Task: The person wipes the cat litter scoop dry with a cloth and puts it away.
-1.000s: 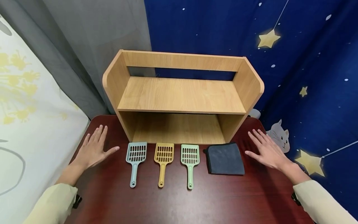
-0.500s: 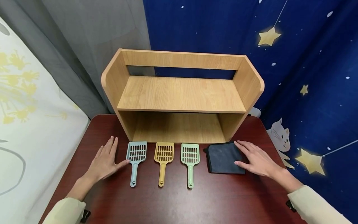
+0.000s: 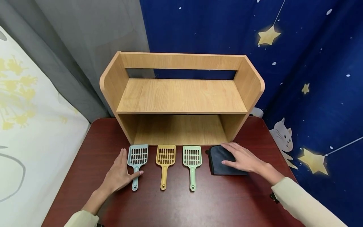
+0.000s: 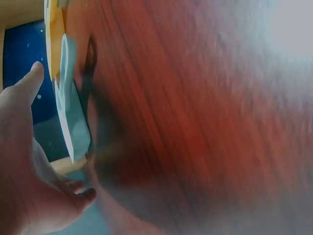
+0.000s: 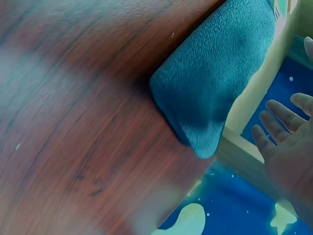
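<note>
1. Fingers loosely extended, holding nothing.
2. Left hand [image 3: 118, 175] has come in over the blue scoop [image 3: 137, 164], right hand [image 3: 243, 158] over the cloth [image 3: 217, 160].
3. Both things lie on the table [image 3: 181, 208], unlifted, now within grasp.

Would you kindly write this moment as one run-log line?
left hand: partly over blue scoop, not gripping | right hand: over dark cloth, not gripping | yellow scoop, green scoop: on table

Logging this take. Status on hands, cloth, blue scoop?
Left hand open beside blue scoop, thumb over it. Right hand open above folded cloth. Neither item gripped. Nothing visibly in the way.
</note>
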Motion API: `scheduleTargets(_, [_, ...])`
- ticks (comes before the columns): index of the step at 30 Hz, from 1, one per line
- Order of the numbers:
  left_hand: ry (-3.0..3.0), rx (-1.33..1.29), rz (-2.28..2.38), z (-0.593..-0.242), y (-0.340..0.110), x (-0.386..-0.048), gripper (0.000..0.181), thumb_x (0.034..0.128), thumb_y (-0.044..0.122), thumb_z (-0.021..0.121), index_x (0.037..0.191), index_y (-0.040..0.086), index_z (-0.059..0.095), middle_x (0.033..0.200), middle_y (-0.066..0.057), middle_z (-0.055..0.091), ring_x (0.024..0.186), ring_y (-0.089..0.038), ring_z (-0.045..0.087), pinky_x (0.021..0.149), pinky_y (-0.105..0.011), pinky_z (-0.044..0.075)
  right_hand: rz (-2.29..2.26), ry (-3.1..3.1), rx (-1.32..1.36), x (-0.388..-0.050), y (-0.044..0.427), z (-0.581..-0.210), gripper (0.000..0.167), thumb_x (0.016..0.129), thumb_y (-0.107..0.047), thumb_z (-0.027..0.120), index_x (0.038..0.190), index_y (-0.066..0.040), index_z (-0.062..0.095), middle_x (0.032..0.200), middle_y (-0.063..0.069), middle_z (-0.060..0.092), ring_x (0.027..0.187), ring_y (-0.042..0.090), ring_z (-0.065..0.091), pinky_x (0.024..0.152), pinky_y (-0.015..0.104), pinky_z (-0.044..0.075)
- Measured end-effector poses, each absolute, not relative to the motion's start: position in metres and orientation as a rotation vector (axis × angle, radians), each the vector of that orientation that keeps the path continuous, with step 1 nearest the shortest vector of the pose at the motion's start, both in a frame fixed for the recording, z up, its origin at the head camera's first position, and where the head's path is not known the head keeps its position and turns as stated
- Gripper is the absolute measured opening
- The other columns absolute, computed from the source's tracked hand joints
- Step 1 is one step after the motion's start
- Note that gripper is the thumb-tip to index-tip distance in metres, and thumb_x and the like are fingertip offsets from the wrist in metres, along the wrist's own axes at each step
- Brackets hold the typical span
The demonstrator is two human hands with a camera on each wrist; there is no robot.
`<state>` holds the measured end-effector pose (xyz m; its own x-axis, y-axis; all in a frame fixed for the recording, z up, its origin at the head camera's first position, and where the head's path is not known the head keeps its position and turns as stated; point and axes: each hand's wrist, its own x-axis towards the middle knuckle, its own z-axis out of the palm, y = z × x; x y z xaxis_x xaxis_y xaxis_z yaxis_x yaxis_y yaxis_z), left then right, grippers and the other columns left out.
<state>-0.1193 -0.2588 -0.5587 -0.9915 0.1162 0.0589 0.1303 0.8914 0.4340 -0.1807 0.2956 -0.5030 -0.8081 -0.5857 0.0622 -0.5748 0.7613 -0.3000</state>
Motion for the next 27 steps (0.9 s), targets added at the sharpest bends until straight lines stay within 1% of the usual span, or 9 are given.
scheduleTargets(3, [-3.038,-0.121,-0.748,-0.559,-0.251,-0.116,0.134,0.0821,0.065,0.083,0.162,-0.014,0.011,0.167,-0.038,0.019,0.149,-0.057,0.028,0.112,-0.071,0.036,-0.519,2.893,-0.953,-0.188,0.290,-0.509,0.081,0.094,-0.049,0.079,0.157,-0.007,0.051,0.153,0.014,0.056,0.140,0.033,0.052,0.111,0.057,0.046])
scheduleTargets(6, [-3.049,-0.050,-0.768,-0.558,-0.246,-0.114,0.135,0.0811,0.064,0.084,0.162,-0.014,0.011,0.165,-0.039,0.023,0.147,-0.058,0.031,0.109,-0.072,0.038,-0.547,2.868,-0.957,-0.195,0.285,-0.514,0.079,0.095,-0.048,0.078,0.157,-0.007,0.051,0.153,0.014,0.056,0.140,0.034,0.052,0.110,0.058,0.046])
scheduleTargets(10, [-3.060,0.043,-0.785,-0.558,-0.243,-0.112,0.134,0.0808,0.062,0.086,0.160,-0.017,0.013,0.159,-0.043,0.030,0.143,-0.060,0.035,0.107,-0.072,0.039,-0.574,2.818,-0.950,-0.203,0.279,-0.519,0.077,0.095,-0.043,0.079,0.157,-0.007,0.051,0.154,0.016,0.056,0.142,0.036,0.052,0.111,0.058,0.045])
scheduleTargets(14, [-3.065,0.127,-0.811,-0.559,-0.241,-0.111,0.130,0.0821,0.058,0.086,0.159,-0.019,0.016,0.155,-0.044,0.032,0.143,-0.060,0.032,0.107,-0.072,0.039,-0.564,2.786,-0.948,-0.209,0.274,-0.523,0.072,0.095,-0.035,0.080,0.156,-0.007,0.052,0.152,0.016,0.058,0.140,0.035,0.054,0.111,0.056,0.046])
scheduleTargets(18, [-3.034,0.137,-0.810,-0.561,-0.241,-0.111,0.123,0.0826,0.053,0.087,0.156,-0.022,0.023,0.150,-0.044,0.036,0.140,-0.060,0.032,0.106,-0.070,0.040,-0.559,2.777,-0.962,-0.213,0.271,-0.527,0.069,0.094,-0.032,0.081,0.153,-0.006,0.056,0.147,0.016,0.061,0.136,0.035,0.057,0.109,0.055,0.047])
scheduleTargets(21, [-3.005,0.134,-0.804,-0.563,-0.241,-0.112,0.118,0.0816,0.051,0.089,0.152,-0.023,0.030,0.144,-0.043,0.040,0.133,-0.059,0.036,0.104,-0.068,0.041,-0.567,2.779,-0.966,-0.215,0.270,-0.530,0.068,0.092,-0.032,0.082,0.151,-0.006,0.058,0.146,0.016,0.062,0.136,0.035,0.058,0.109,0.055,0.047])
scheduleTargets(27, [-2.982,0.158,-0.813,-0.565,-0.242,-0.111,0.107,0.0795,0.048,0.091,0.142,-0.024,0.043,0.131,-0.042,0.048,0.123,-0.058,0.043,0.103,-0.066,0.039,-0.573,2.787,-0.973,-0.220,0.267,-0.536,0.068,0.089,-0.032,0.085,0.146,-0.003,0.062,0.142,0.017,0.063,0.133,0.036,0.058,0.108,0.054,0.048])
